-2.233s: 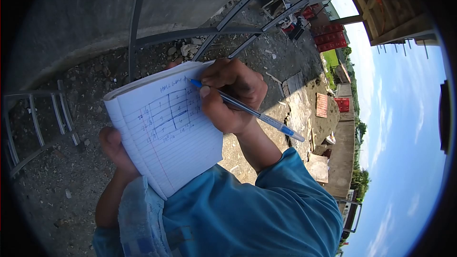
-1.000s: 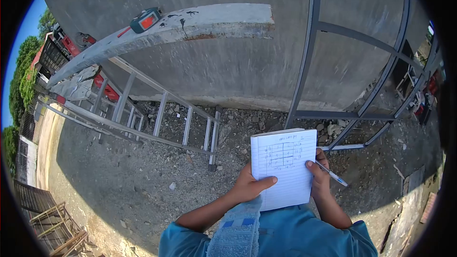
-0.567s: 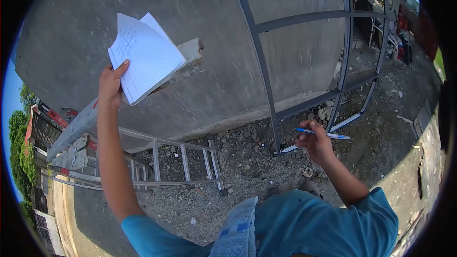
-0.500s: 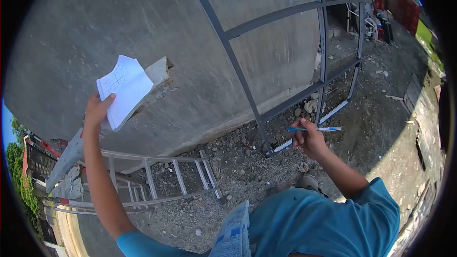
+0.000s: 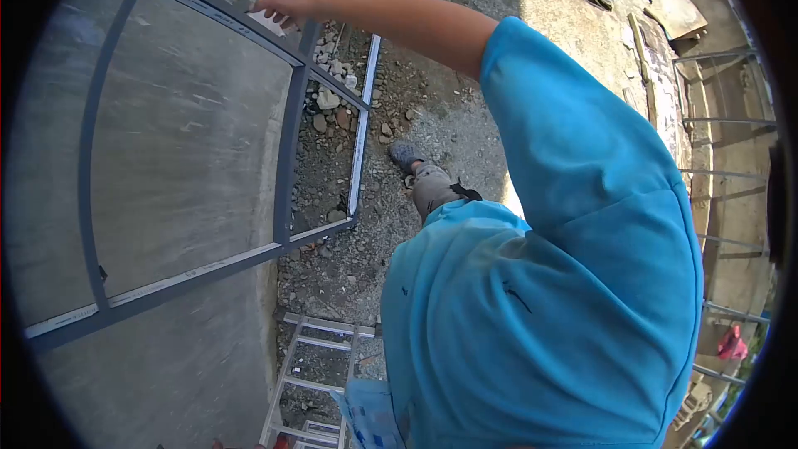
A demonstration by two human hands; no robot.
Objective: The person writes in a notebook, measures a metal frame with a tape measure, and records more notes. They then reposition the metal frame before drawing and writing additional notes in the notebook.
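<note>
My right hand (image 5: 287,0) is stretched far out at the top left, on a bare arm coming from my blue sleeve (image 5: 573,141). Its fingers are closed around a thin pale thing, seemingly the pen, which is blurred. The hand rests at a bar of the dark metal frame (image 5: 287,141) that leans on the grey concrete wall (image 5: 174,141). A small white patch shows just under the fingers. My left hand and the notebook are out of view. A blue-and-white towel (image 5: 370,416) hangs at my chest.
An aluminium ladder (image 5: 312,370) lies on gravel at the bottom. My shoe (image 5: 406,154) stands on rubble-strewn ground beside the frame's lower bar. Stones lie inside the frame's opening. Boards and metal railings are at the far right.
My head has swung round and down over my right shoulder. The right arm has reached out to the metal frame. The left hand with the notebook, raised at the wall ledge before, has left the view.
</note>
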